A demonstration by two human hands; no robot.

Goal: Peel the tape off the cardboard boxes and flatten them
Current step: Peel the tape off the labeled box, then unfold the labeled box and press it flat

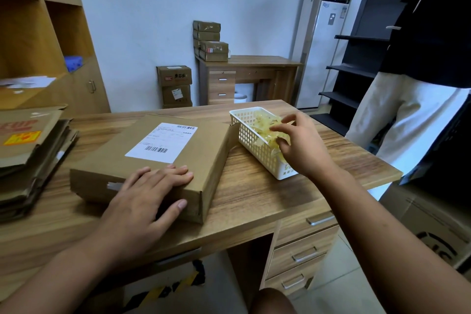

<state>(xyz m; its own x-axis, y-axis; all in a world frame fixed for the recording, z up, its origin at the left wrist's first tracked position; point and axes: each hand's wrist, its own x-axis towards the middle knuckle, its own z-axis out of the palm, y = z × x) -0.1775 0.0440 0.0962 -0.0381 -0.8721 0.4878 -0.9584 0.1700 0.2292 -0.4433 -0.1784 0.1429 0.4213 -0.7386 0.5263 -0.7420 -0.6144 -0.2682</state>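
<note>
The box [153, 155] lies closed and unflattened in the middle of the frame, on the desk [254, 194], with a white label [163, 141] on top. A short grey strip [114, 186] shows on its near edge, and a flap [230, 135] stands open at its right end. The left hand [145, 191] rests on its near corner, fingers straight and together, thumb down the side wall.

Just right of the box stands a white basket [254, 145] filled with yellowish tape [265, 122] scraps. The right hand [300, 145] is over it, fingers loosely curled down into the scraps. I cannot tell whether they pinch a piece or only touch it.

Risks, as I judge them:
- Tape may cling to the fingers and come back out of the basket when the hand lifts, dragging other scraps along.
- The light basket sits near the desk's right edge, so a sticky pull could tip or shift it.
- The grey strip may be leftover tape. Flattening over it could tear the cardboard.

Counts:
- 1 box on the desk
- 1 basket
- 2 hands
- 1 pile of flat cardboard [30, 155] at the left edge, its sheets too many to count
- About 4 boxes stacked on the far desk [210, 42]
- At least 2 boxes on the floor [175, 86]
- 1 person [407, 99] standing at the right
</note>
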